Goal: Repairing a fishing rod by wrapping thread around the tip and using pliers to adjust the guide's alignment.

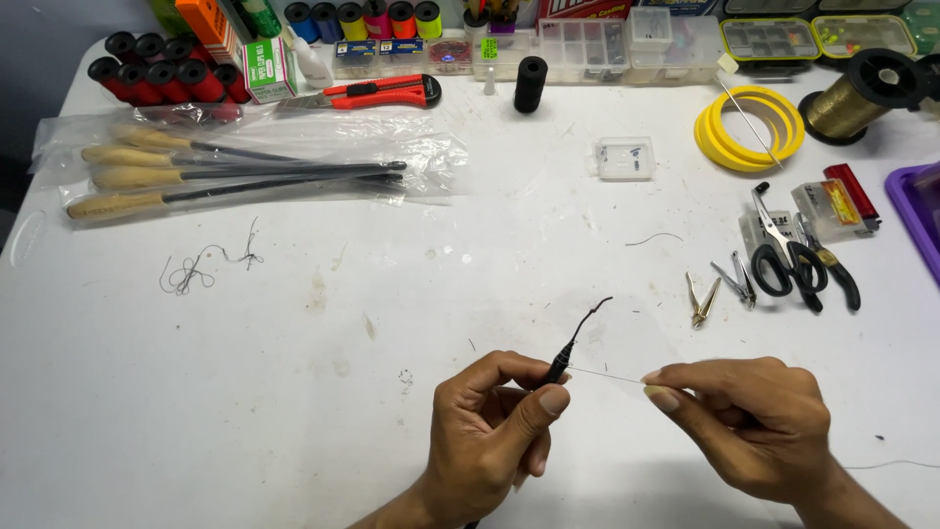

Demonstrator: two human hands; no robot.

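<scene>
My left hand [490, 436] pinches a thin black rod tip [578, 341] between thumb and forefinger; its curved end points up and to the right. My right hand [754, 421] pinches a fine pale thread [607, 375] that runs taut from the black tip to my fingers. Both hands hover low over the white table [294, 392] near its front edge, a few centimetres apart.
Black scissors [783, 257], pliers [832, 269] and small clippers [703, 299] lie to the right. Yellow tape rings [749, 127], a gold thread spool [862, 98], a red box cutter [377, 93] and bagged cork-handled rods [235, 171] sit farther back. A loose thread tangle [201, 266] lies left.
</scene>
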